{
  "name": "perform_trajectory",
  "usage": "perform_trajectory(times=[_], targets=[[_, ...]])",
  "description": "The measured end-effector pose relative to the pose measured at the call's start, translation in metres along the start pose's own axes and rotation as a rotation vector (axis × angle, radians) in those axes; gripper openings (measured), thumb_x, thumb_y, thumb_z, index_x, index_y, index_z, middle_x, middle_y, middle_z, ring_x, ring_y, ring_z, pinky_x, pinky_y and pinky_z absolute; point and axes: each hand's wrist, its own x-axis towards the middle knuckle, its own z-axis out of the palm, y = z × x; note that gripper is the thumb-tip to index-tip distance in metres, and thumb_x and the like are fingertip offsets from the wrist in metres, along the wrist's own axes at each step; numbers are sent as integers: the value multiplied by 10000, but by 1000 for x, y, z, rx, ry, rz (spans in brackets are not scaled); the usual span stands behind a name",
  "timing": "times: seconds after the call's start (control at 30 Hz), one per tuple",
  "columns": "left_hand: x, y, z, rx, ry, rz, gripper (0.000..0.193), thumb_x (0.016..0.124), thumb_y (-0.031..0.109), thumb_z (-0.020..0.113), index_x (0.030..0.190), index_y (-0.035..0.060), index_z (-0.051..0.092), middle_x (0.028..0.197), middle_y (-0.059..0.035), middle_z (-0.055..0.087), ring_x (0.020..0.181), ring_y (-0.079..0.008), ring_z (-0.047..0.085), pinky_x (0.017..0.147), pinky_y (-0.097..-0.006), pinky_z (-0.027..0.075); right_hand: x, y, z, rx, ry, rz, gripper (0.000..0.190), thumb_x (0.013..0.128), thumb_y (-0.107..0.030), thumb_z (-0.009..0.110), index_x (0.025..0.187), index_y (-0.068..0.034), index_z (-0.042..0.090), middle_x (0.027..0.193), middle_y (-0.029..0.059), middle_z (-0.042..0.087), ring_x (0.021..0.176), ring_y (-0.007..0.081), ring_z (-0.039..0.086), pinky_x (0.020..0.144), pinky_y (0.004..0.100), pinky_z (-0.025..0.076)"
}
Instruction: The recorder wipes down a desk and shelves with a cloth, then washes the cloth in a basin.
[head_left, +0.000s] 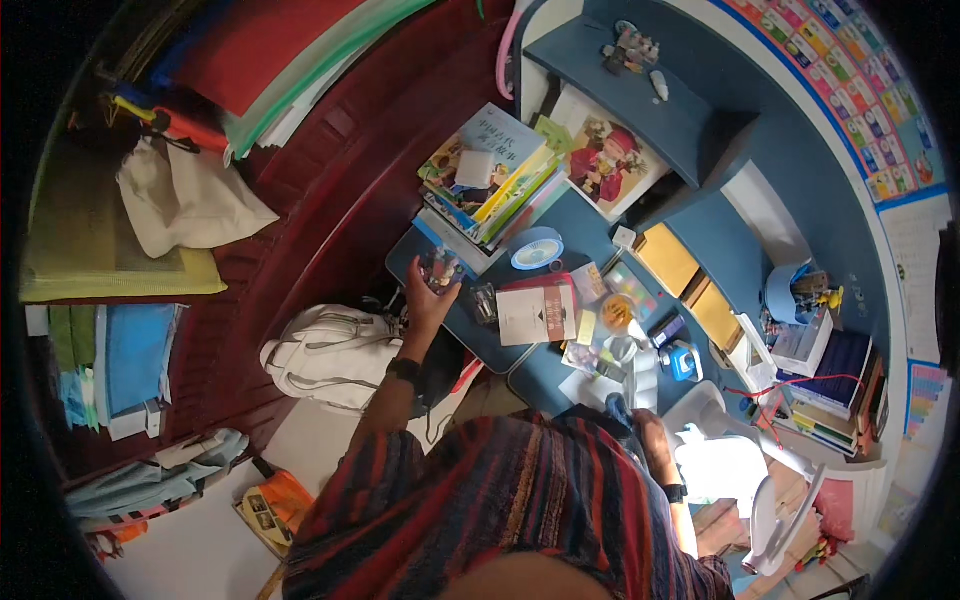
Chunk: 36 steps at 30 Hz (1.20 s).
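Note:
My left hand (430, 298) is stretched out to the desk's left part, its fingers around a small clear container with colourful bits (441, 270), beside the stack of books (491, 161). Close to it on the blue desk (469, 319) lie a clear container with dark contents (484, 304) and a white-and-brown box (536, 315). Low at the desk's front edge, my right hand (649, 435) is near my body, beside a bunched dark blue cloth (621, 411); whether it grips the cloth is unclear.
A round blue fan (536, 248) stands behind the box. Small packets, an orange-filled round tub (618, 313) and a blue-and-white bottle (681, 361) crowd the desk's right part. A white backpack (330, 358) rests left of the desk; a white chair (765, 517) is at the right.

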Motion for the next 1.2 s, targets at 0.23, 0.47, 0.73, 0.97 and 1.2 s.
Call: perform_trajectory(times=[0.23, 0.47, 0.73, 0.97, 1.2], targets=[[-21, -73, 31, 40, -22, -44, 841, 590, 165, 777, 1257, -17, 298, 1196, -236, 404, 1109, -357, 424, 931, -403, 359, -21, -1, -17, -196, -79, -167, 320, 829, -228, 445, 911, 40, 600, 794, 63, 590, 708, 123, 502, 652, 253, 400], [-18, -90, 47, -126, -78, -38, 920, 626, 142, 763, 1329, -12, 190, 1294, -242, 323, 1198, -361, 337, 980, -390, 311, -24, -19, -13, -250, -42, -15, 337, 813, -267, 456, 914, 18, 604, 699, 38, 554, 650, 112, 481, 585, 241, 388], [-8, -3, -38, 152, 44, 95, 823, 695, 232, 713, 1318, -8, 232, 1329, -221, 286, 1233, -365, 288, 1016, -420, 256, -8, 0, 1, -50, -31, -39, 302, 813, -222, 462, 936, 9, 613, 748, 46, 584, 680, 134, 502, 624, 255, 405], [122, 167, -1, -80, -96, 574, 504, 782, 135, 613, 1218, 20, 385, 1244, -186, 395, 1160, -334, 382, 957, -402, 326, -2, 3, 20, 102, 58, 65, 281, 833, -216, 459, 917, 3, 615, 716, 21, 560, 641, 105, 477, 578, 245, 382], [237, 317, 115, -95, -139, 828, 763, 672, 350, 712, 1244, 3, 347, 1281, -225, 338, 1179, -393, 322, 962, -451, 299, -18, 42, 18, 117, 227, -83, 270, 837, -227, 509, 934, -1, 621, 773, 32, 598, 668, 112, 509, 608, 240, 406]])
